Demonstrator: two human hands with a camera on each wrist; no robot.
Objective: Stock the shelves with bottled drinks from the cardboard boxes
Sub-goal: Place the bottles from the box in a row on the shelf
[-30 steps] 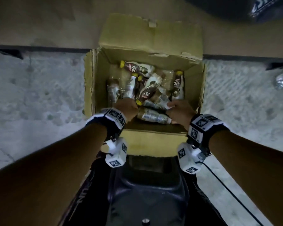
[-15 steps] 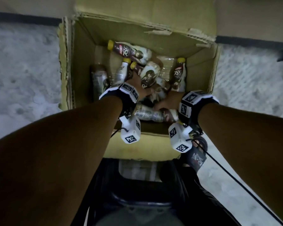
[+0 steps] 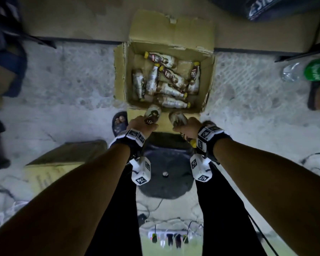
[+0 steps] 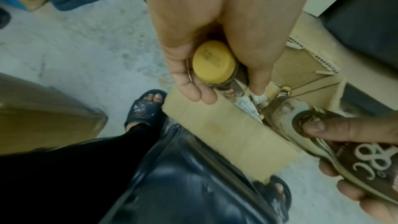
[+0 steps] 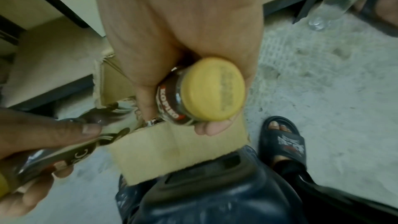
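A yellow-capped bottle (image 5: 193,94) is being gripped by the right hand (image 5: 178,40) above the cardboard box (image 5: 172,151) (its near flap showing), while another bottle (image 5: 71,144) is being held by the left hand (image 5: 36,142).

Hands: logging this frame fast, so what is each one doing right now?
Left hand: closed around a bottle, cap toward the wrist.
Right hand: closed around a second bottle, cap toward the wrist.

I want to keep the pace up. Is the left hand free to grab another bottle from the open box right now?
Probably not. The left hand already grips a bottle near its yellow cap. The cardboard box is open, with loose bottles lying uncovered, so only the full hand is in the way.
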